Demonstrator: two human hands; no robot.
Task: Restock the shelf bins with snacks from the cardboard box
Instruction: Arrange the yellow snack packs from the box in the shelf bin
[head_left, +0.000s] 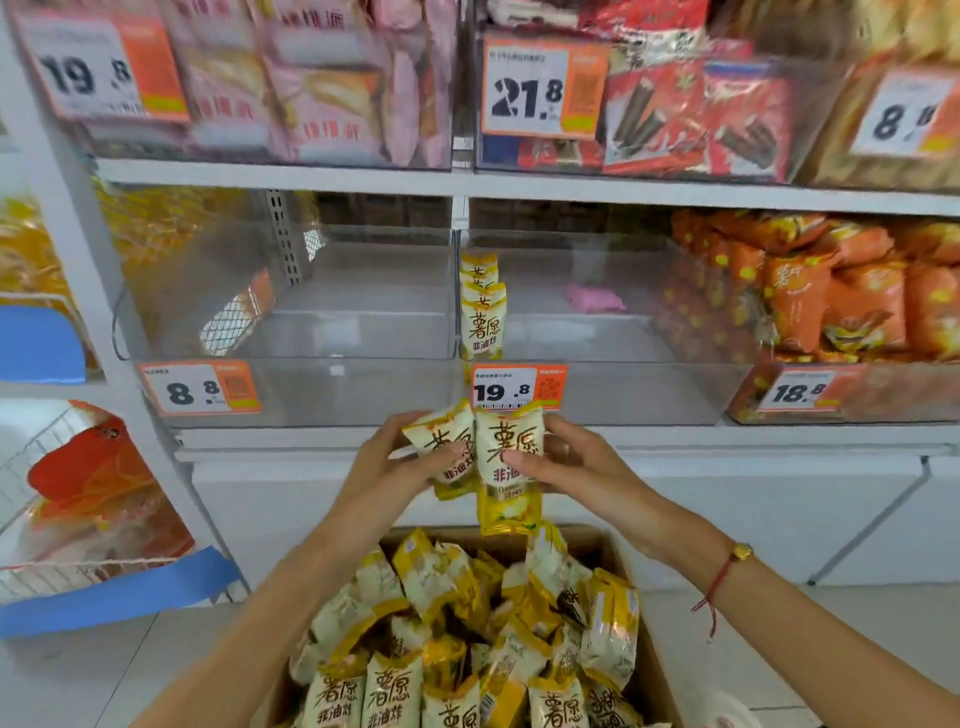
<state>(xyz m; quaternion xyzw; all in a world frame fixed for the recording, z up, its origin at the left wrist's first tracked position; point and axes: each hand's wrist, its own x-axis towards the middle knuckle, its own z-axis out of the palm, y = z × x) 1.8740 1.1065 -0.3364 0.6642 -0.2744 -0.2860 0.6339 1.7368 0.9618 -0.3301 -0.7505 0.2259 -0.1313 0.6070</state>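
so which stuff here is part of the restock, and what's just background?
In the job: left hand and right hand holding yellow snack packs; cardboard box; clear bin with a starter row.
Background: pink wrapper, orange snack bags, price tags.

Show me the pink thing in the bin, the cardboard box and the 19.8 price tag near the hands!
pink thing (595, 299), head view, its middle.
cardboard box (657, 670), head view, right wall.
19.8 price tag (501, 391), head view, printed digits.

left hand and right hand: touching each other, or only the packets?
Apart. The head view shows the left hand gripping one snack packet and the right hand gripping the other packet; both packets sit between the hands.
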